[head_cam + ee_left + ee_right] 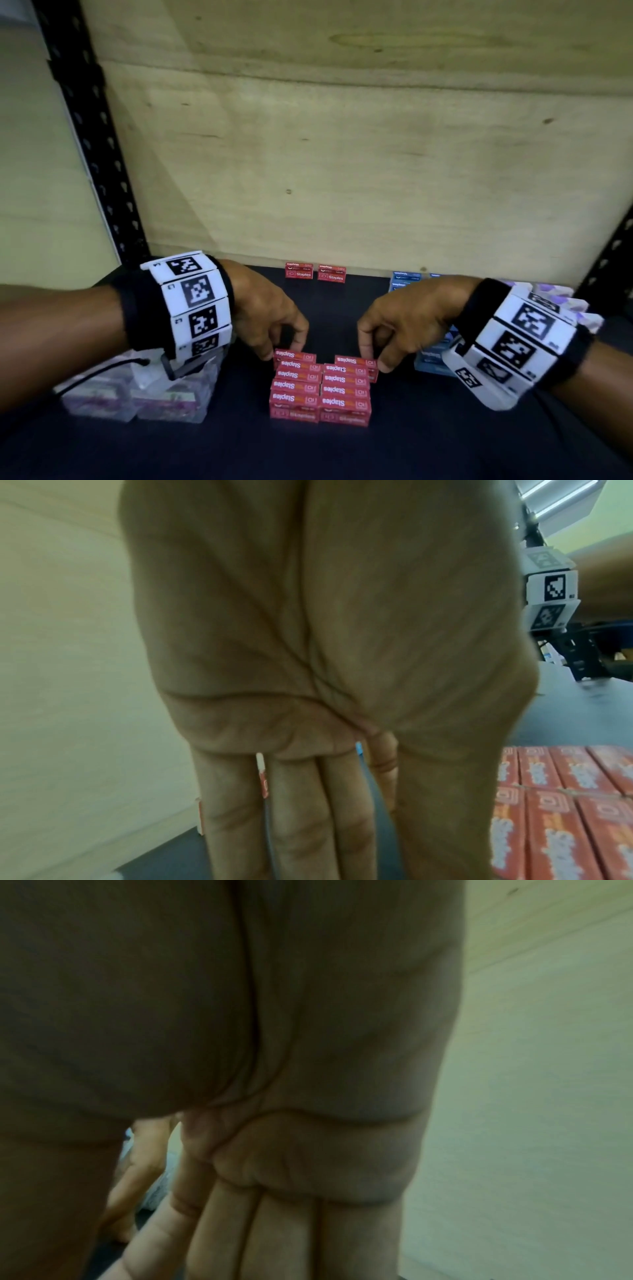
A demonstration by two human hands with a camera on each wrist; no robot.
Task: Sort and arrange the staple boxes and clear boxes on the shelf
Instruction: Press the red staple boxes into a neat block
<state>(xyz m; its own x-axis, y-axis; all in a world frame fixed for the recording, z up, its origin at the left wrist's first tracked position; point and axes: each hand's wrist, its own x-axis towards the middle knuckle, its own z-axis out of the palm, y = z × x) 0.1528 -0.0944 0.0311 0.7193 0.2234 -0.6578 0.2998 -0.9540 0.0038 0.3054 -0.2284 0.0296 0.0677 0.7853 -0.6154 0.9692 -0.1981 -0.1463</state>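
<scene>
Red staple boxes (pixel 320 390) lie in two columns on the dark shelf (pixel 445 445). My left hand (pixel 284 346) pinches the farthest box of the left column (pixel 296 356), thumb at its left end. My right hand (pixel 375 358) pinches the farthest box of the right column (pixel 354 360), which sits shifted to the right. Two more red boxes (pixel 315 271) stand at the back wall. Clear boxes (pixel 137 397) sit under my left wrist. The left wrist view shows my fingers (pixel 232 818) pointing down beside the red boxes (pixel 565 804). My palm and fingers (pixel 284 1240) fill the right wrist view.
Blue staple boxes (pixel 406 279) stand at the back right and others (pixel 430 358) lie under my right hand. More clear boxes (pixel 561 303) sit at the far right. A black slotted upright (pixel 92 137) edges the shelf on the left. A plywood wall (pixel 342 154) closes the back.
</scene>
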